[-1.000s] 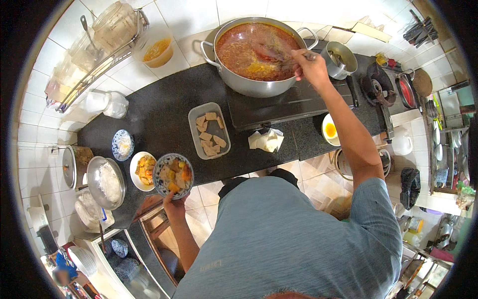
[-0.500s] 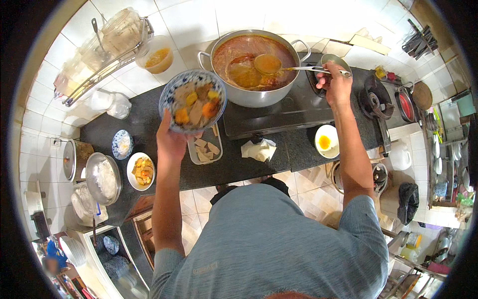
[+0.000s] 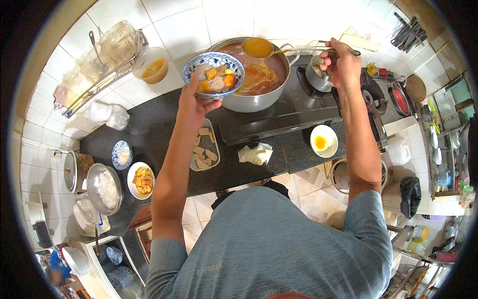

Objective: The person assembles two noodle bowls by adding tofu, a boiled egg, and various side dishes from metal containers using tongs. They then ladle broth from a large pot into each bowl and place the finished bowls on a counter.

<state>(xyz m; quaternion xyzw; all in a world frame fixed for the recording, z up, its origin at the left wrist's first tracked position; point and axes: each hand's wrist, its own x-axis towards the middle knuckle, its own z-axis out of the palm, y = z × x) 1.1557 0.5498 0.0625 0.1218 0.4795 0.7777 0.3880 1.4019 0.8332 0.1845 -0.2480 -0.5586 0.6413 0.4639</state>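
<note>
My left hand [image 3: 196,102] grips a blue-and-white patterned bowl [image 3: 238,66] by its near left side. Chunks of meat and orange and yellow pieces [image 3: 217,79] lie in the bowl, which is held over the left rim of a large metal pot [image 3: 254,103]. Reddish, oily broth [image 3: 264,74] fills the pot. In my right hand [image 3: 342,64] is the handle of a ladle [image 3: 258,48], its scoop full of orange-brown broth and raised above the far part of the pot. The scoop is beyond and to the right of the bowl.
Nearby on the dark counter are a tray of sliced meat [image 3: 205,158], a crumpled white cloth or paper [image 3: 256,154] and a white bowl with something yellow [image 3: 323,141]. Left stand a bowl of orange chunks [image 3: 141,183] and a steel colander [image 3: 103,188]. A small saucepan [image 3: 318,74] sits beside the pot.
The ladle has risen out of the broth, full, toward the far side of the pot. My left hand has carried the bowl right, over the pot's left edge.
</note>
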